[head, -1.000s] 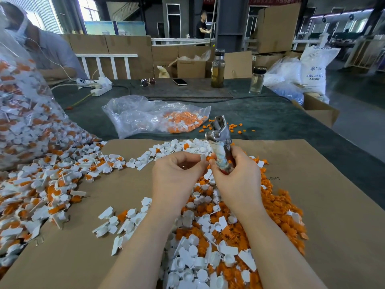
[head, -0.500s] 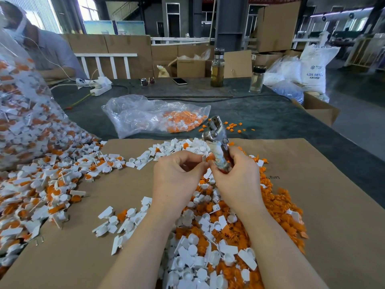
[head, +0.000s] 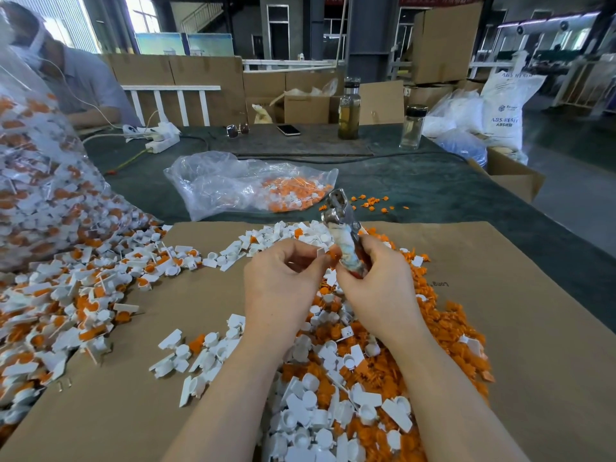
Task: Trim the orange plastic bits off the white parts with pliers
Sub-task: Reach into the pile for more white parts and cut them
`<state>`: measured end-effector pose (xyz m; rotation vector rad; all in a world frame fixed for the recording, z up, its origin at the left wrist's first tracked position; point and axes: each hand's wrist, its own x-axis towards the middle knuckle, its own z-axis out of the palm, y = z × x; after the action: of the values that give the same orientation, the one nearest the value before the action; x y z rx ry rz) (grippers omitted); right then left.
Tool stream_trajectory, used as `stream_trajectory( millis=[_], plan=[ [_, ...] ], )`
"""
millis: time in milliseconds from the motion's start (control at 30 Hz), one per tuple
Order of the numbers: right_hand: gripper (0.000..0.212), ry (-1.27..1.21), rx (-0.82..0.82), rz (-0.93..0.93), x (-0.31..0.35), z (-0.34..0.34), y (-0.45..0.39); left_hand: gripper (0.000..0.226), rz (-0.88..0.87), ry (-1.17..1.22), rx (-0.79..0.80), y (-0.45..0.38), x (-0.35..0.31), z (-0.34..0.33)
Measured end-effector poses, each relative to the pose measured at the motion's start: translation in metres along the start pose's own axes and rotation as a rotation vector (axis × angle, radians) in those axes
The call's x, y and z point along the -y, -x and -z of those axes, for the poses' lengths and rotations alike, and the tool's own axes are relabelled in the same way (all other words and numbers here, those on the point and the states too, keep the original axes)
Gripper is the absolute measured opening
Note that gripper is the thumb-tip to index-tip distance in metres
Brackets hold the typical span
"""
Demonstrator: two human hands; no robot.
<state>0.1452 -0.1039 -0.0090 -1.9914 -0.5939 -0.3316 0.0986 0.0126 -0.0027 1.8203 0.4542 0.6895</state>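
Observation:
My right hand [head: 376,288] grips the wrapped handles of the metal pliers [head: 343,225], jaws pointing up and away. My left hand [head: 283,285] pinches a small white part with an orange bit [head: 328,253] right beside the plier handles. Below my hands lies a heap of cut white parts and orange bits [head: 350,378] on the brown cardboard sheet [head: 500,328]. A spread of uncut white-and-orange parts [head: 66,295] covers the cardboard's left side.
A big clear bag of uncut parts [head: 33,178] stands at the left. A flatter plastic bag with orange pieces [head: 250,185] lies beyond the cardboard. Two bottles [head: 349,108], a phone [head: 288,129] and a power strip [head: 156,136] sit at the back. Another person [head: 73,81] sits far left.
The pliers have tipped slightly left. My left hand's fingers now hold the white-and-orange part out against the handles, where it was hidden before.

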Motion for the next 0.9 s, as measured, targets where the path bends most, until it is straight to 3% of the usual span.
stream_trajectory(
  millis=[67, 233, 467, 600, 700, 900],
  plan=[
    [0.015, -0.076, 0.055, -0.058, -0.001, 0.002, -0.001, 0.011, 0.013, 0.051, -0.017, -0.001, 0.001, 0.001],
    [0.016, -0.199, 0.186, -0.136, -0.002, 0.013, -0.003, 0.008, 0.052, 0.22, -0.027, -0.005, 0.002, 0.008],
    [0.017, -0.093, 0.387, -0.119, -0.001, 0.018, -0.001, 0.006, 0.063, 0.431, -0.018, -0.007, 0.002, 0.016],
    [0.006, -0.104, 0.198, -0.061, -0.001, 0.011, 0.0, 0.007, 0.045, 0.366, 0.003, -0.005, 0.0, 0.016],
    [0.009, -0.113, 0.041, -0.048, 0.001, 0.007, 0.0, 0.01, 0.027, 0.218, 0.005, -0.002, -0.001, 0.009],
    [0.01, -0.062, 0.012, -0.036, 0.0, 0.005, -0.001, 0.017, 0.0, 0.13, 0.016, 0.001, 0.0, 0.001]
  ],
)
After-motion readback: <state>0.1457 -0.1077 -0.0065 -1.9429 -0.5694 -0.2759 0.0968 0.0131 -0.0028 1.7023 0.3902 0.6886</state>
